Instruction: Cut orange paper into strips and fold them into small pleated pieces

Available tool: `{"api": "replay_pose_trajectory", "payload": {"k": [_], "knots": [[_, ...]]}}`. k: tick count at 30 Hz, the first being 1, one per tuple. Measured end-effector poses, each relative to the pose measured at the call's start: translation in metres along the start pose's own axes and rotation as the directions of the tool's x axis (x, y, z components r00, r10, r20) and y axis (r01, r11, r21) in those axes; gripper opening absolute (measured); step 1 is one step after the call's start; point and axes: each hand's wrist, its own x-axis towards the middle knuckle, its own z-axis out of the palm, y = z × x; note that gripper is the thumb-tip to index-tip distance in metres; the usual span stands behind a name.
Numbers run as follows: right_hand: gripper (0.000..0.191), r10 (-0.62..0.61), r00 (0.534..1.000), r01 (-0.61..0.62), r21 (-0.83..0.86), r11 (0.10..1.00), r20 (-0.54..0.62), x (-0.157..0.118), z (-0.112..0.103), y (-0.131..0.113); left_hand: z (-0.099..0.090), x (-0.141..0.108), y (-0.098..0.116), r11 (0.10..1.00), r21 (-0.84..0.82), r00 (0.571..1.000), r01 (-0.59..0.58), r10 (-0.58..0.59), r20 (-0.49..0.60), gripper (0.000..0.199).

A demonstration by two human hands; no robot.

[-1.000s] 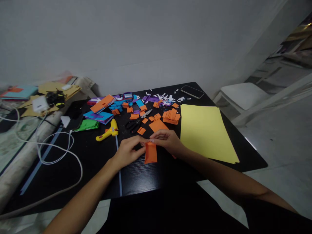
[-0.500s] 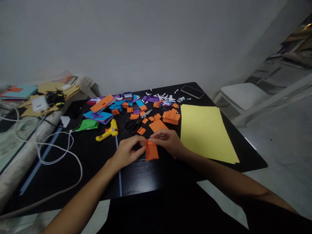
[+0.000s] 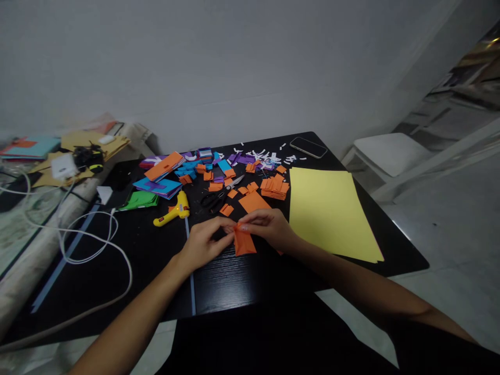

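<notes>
Between my two hands is a small folded piece of orange paper (image 3: 245, 243), its lower end pointing toward me above the black table. My left hand (image 3: 207, 240) pinches its upper left edge with thumb and fingers. On the other side, my right hand (image 3: 269, 228) grips the upper right part, the thumb lying on the paper. Just beyond my fingers lies a flat orange sheet (image 3: 253, 201), partly hidden by my right hand. Black-handled scissors (image 3: 222, 195) rest open past my left hand, and a yellow glue gun (image 3: 176, 209) lies to their left.
Yellow paper sheets (image 3: 324, 213) lie at the right, under my right forearm. Stacked orange pieces (image 3: 275, 186), white paper scraps (image 3: 265, 156) and a phone (image 3: 308, 147) are farther back. Blue and green folded papers (image 3: 138, 200) lie left; a white cable (image 3: 125, 260) crosses the table's left side.
The lower end of the folded orange paper has swung slightly to the right and up. Both hands keep their hold with barely any shift.
</notes>
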Motion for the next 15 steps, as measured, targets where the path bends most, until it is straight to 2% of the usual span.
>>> {"api": "replay_pose_trajectory", "payload": {"k": [15], "knots": [[0.023,0.023,1.000,-0.023,-0.012,1.000,0.001,-0.0010,0.0008,-0.0014,0.0003,-0.0023,-0.0026,0.998,-0.028,0.998,0.055,-0.054,0.018,0.015]]}}
